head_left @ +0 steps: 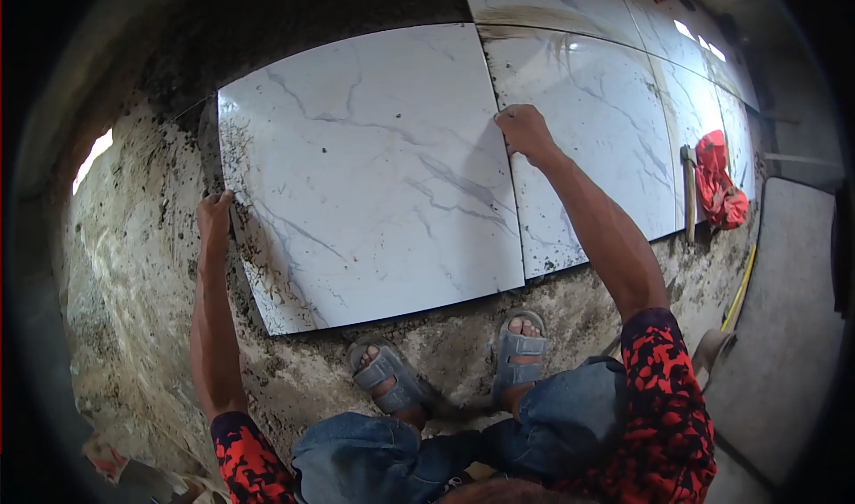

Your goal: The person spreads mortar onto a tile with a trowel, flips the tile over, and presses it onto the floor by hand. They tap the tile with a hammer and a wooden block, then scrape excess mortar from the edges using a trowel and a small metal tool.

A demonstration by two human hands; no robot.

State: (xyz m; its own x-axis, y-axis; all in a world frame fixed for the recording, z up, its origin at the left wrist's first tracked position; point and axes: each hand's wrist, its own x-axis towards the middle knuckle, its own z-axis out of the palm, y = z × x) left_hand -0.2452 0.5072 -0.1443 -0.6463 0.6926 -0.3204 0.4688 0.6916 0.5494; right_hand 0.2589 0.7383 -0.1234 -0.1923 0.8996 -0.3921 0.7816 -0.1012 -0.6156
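Note:
A large white floor tile (374,183) with grey veins lies in front of my feet, its left part speckled with dirt. At its left edge, my left hand (214,216) is closed, fingers curled against the rim. My right hand (527,133) is closed too, with its fingertips at the tile's right edge, along the narrow joint. Just beyond that joint lies a neighbouring tile (592,139) of the same pattern. My palms face away, so part of each grip is hidden.
Dark mortar (338,10) borders the tile at the back. A hammer (688,192) and a red plastic bag (717,183) rest on the right-hand tiles. Rough ground (142,255) lies to the left. My sandals (392,377) stand close to the tile's front edge.

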